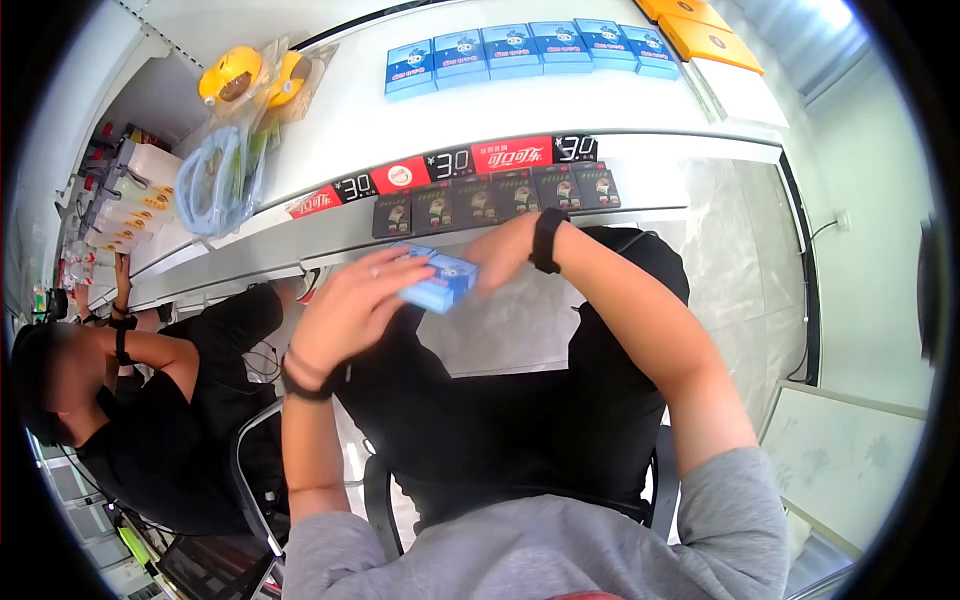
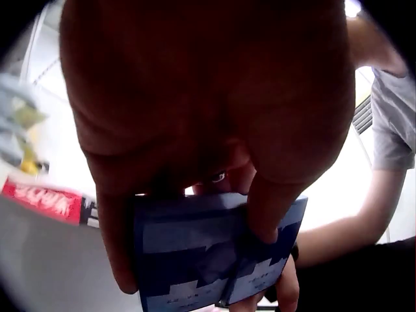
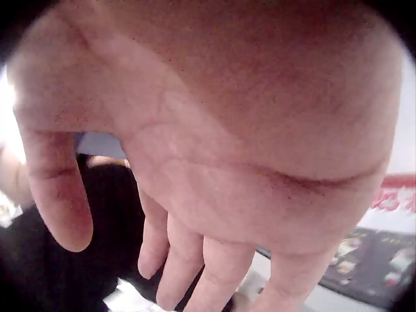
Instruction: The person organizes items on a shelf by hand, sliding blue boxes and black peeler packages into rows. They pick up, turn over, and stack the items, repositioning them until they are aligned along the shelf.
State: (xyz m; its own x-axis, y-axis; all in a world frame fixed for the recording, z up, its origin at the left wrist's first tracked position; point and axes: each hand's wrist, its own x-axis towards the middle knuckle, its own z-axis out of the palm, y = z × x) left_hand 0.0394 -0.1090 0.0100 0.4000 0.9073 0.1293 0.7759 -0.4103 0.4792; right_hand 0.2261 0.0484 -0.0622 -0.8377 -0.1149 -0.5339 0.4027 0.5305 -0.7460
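Blue card, small and boxy, the held box (image 1: pixel 440 282) is in the air off the near edge of the white table (image 1: pixel 350 95), gripped by the left hand (image 1: pixel 360 300) between thumb and fingers. In the left wrist view, the palm hides its upper part and a dark seam divides the visible faces; whether it is one box or two, I cannot tell. Its contents are hidden.

The right hand (image 1: pixel 505 250) is spread fairly wide, thumb apart, nothing seen in its palm; its fingertips blur beside the box, so contact is unclear.

Clear bags (image 1: pixel 268 112) at the table's left end hold yellow items (image 1: pixel 236 76) and a pale blue coil (image 1: pixel 208 182), details lost in glare and folds. Six blue boxes (image 1: pixel 511 50) line the far edge, orange boxes (image 1: pixel 712 43) the far right corner, and six dark boxes (image 1: pixel 474 203) the near edge; what they contain is out of sight.
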